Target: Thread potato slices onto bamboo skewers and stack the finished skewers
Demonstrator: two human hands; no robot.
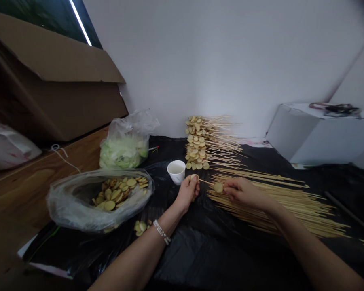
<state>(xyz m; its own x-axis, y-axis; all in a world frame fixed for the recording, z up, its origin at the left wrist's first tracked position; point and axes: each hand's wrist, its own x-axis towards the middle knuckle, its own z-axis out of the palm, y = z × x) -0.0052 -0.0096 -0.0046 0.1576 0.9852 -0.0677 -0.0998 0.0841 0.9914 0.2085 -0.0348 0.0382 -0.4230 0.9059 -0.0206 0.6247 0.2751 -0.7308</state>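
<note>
My left hand [188,192] is closed around pale yellow potato slices [194,177]. A thin bamboo skewer [204,181] sticks out of it to the right. Between the fingertips of my right hand [241,193] is a single round potato slice [218,187], just past the visible end of that skewer and apart from my left hand. Loose bamboo skewers [285,206] lie in a wide spread under and beyond my right hand. Behind both hands, filled potato skewers [196,147] are stacked in a column, sticks pointing right. How many slices my left fingers cover is hidden.
A white paper cup [176,172] stands behind my left hand. To the left, an open plastic bag [60,206] holds potato slices; a second bag [124,149] holds pale green pieces. Several slices [141,227] lie near my left wrist. Black plastic sheeting [194,254] covers the table.
</note>
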